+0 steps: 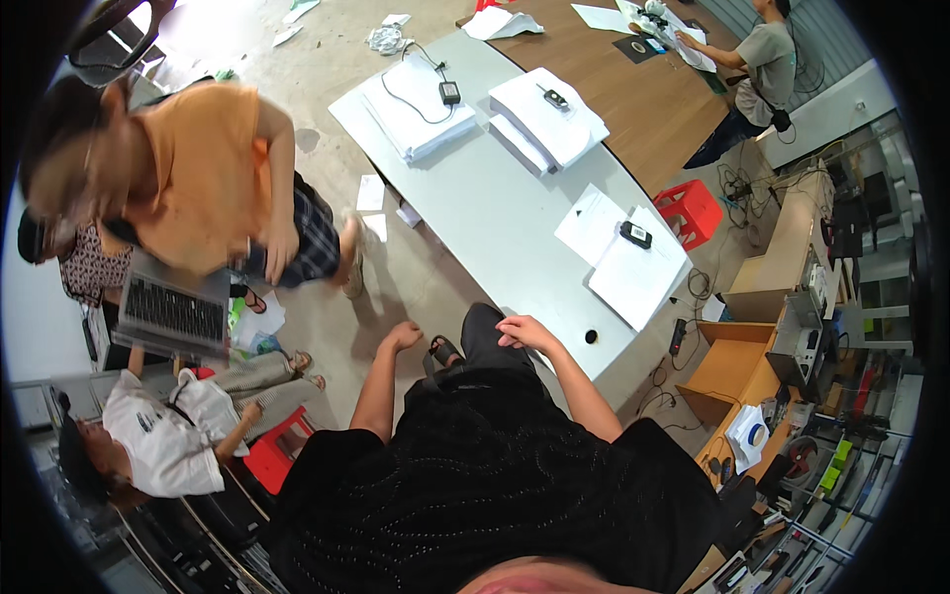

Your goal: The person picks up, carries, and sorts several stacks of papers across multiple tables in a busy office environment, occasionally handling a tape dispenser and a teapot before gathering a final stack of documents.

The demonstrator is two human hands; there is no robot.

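My left hand (403, 336) hangs over the floor beside my leg, its fingers curled in with nothing seen in them. My right hand (526, 334) is over my thigh by the near edge of the pale grey table (465, 213); its fingers are partly bent and apart, and it holds nothing. Nearest to it on the table are a small round black spot (591, 337) and white paper sheets (633, 282) with a small black device (635, 235) on top. Farther off lie a paper stack (544, 109) bearing another small device (554, 98), and a second stack (406, 114) with a black power adapter (449, 93) and cable.
At left a person in an orange shirt (203, 168), blurred, is by an open laptop (173, 309). Below, a person in white (163, 436) sits near a red stool (279, 452). Another person (767, 59) works at the brown table (614, 89). Cables (658, 381) trail on the floor at right.
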